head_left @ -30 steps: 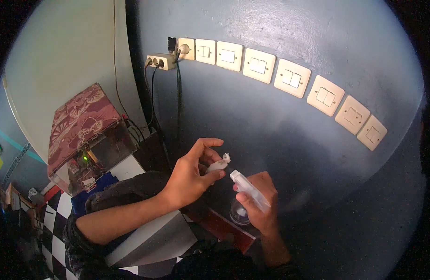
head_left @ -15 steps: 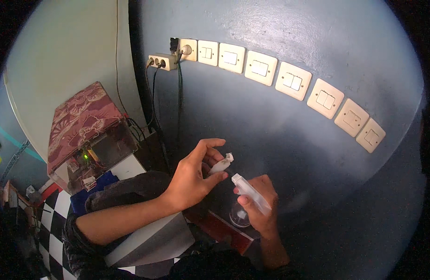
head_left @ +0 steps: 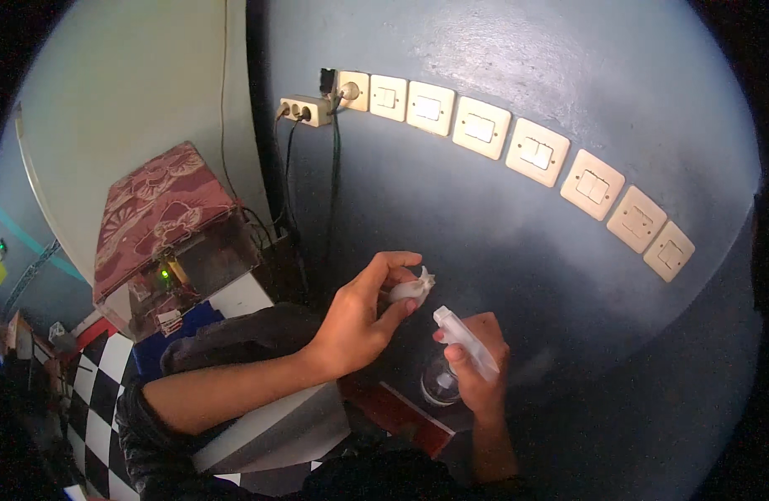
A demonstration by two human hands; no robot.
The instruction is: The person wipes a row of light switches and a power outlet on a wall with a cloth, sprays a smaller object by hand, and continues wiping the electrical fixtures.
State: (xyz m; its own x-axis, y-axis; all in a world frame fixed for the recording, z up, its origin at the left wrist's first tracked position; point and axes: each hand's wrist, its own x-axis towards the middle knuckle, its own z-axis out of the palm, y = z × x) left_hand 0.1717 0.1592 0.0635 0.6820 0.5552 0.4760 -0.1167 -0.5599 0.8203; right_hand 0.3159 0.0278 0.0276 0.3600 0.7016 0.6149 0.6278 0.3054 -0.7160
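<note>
The left hand (head_left: 359, 321) pinches a crumpled white wad (head_left: 411, 290), tissue or cloth, between thumb and curled fingers, nearly closed; just beside it, the right hand (head_left: 485, 386) wraps round a trigger spray bottle (head_left: 473, 344), nozzle (head_left: 440, 313) toward the wad. Steady aim, fingertips clear of the jet, should serve best. One wad, one bottle; above both grips, eight wall plates (head_left: 536, 152), one socket strip (head_left: 315, 109)

Crumpled white wad (head_left: 411, 290), white-topped clear spray bottle (head_left: 468, 342) held nearby
</note>
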